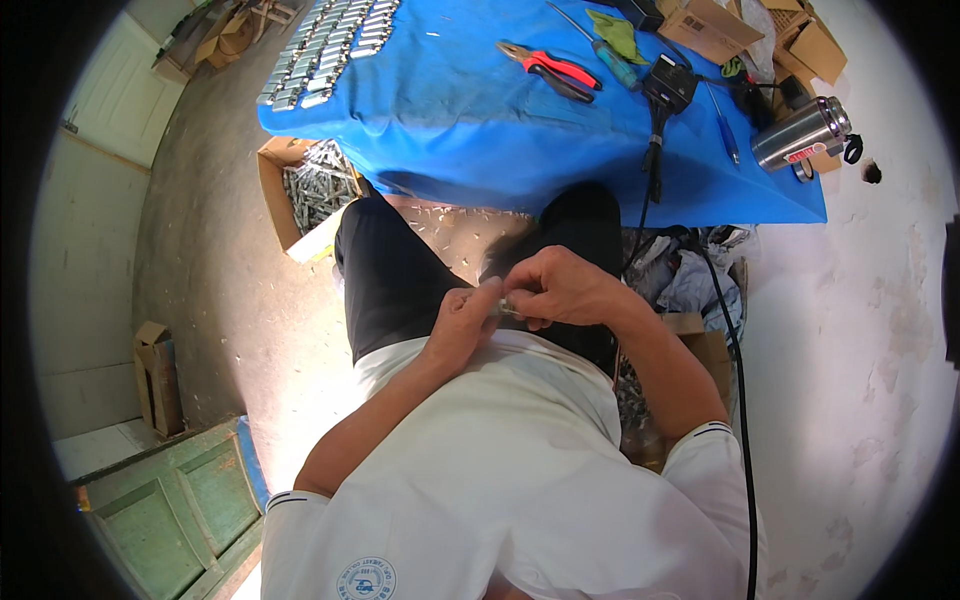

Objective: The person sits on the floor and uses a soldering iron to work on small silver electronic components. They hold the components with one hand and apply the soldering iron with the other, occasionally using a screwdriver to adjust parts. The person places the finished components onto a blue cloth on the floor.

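Note:
Close together above my lap, both hands have their fingers closed round one small shiny metal part (506, 308). My left hand (464, 324) pinches it from the left. My right hand (562, 288) grips it from the right with thumb and curled fingers. Most of the part is covered by the fingers, so its exact kind cannot be made out. Rows of similar-looking silver metal pieces (328, 52) lie at the far left of the blue-covered table (450, 100).
On the table are red-handled pliers (550, 72), a screwdriver (612, 62), a black adapter (670, 84) and a steel flask (800, 135). A black cable (735, 370) hangs down at my right. A cardboard box (278, 200) of metal parts stands below the table's left edge.

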A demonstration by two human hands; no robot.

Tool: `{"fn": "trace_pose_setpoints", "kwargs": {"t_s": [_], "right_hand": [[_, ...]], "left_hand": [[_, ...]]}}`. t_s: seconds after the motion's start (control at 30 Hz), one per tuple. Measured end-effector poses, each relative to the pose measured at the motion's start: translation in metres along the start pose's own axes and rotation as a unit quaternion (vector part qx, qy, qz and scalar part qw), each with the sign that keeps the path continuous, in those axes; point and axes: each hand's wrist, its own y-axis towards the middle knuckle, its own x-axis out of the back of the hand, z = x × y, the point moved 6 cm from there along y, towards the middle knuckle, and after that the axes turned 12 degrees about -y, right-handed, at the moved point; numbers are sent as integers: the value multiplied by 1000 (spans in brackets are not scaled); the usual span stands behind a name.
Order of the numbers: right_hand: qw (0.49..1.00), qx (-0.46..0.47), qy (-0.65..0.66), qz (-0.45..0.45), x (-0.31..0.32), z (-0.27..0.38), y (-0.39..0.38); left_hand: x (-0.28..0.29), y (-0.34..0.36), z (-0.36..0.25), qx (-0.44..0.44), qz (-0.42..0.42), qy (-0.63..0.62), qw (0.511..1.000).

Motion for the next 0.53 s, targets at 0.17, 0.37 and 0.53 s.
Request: {"fn": "trace_pose_setpoints", "kwargs": {"t_s": [0.17,0.37,0.53], "right_hand": [[996,-11,84,42,-3,-6,0],[978,-36,186,81,-13,-21,-3],[962,-68,238,120,-23,-32,-7]], "left_hand": [[-1,-3,-3,-17,3,72,997],[-4,-7,-3,-37,15,153,987],[0,-7,2,-61,39,222,972]]}}
